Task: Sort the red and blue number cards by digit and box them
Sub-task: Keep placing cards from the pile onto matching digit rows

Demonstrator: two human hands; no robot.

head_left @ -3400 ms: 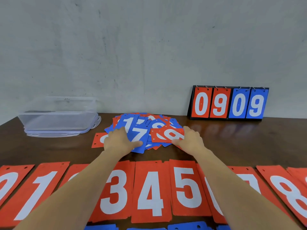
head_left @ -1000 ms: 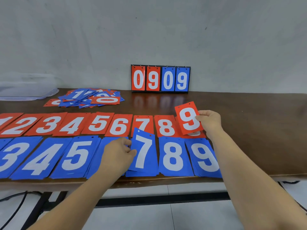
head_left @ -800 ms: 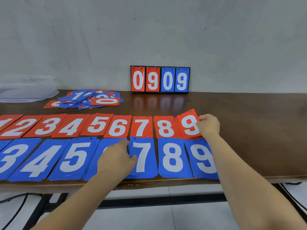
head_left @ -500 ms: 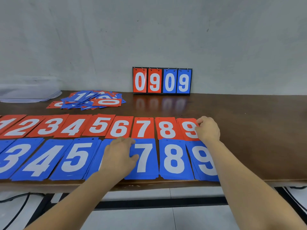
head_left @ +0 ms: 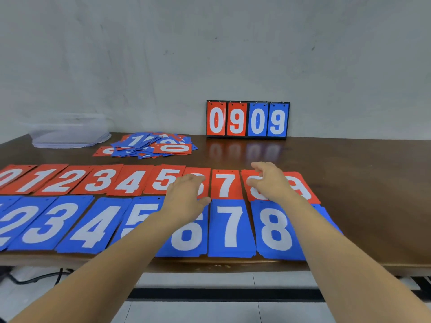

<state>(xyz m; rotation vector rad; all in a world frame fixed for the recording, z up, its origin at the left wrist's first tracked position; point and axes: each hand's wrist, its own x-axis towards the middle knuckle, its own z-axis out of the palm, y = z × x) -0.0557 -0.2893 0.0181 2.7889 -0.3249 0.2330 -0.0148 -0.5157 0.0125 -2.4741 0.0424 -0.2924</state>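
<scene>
1. The left hand (head_left: 186, 199) lies over the red 6 card (head_left: 203, 172) and the top edge of the blue 6 card (head_left: 186, 238). Its fingers are relaxed and slightly bent and grip nothing.
2. The right hand (head_left: 270, 183) lies over the red 8 card (head_left: 253, 195). Its fingers are loosely curled and hold nothing. Contact with the card cannot be determined.
3. The red row (head_left: 225, 185) runs 0 to 9 from left to right across the table (head_left: 361, 194).
4. The blue row (head_left: 231, 227) lies along the near edge, just beside the red row. Digits 2 to 8 are legible.
5. An unsorted pile (head_left: 151, 145) of mixed cards lies behind the red row.
6. A clear plastic box (head_left: 70, 136) stands left of the pile.
7. A flip scoreboard (head_left: 247, 120) stands against the wall and reads 0909.
</scene>
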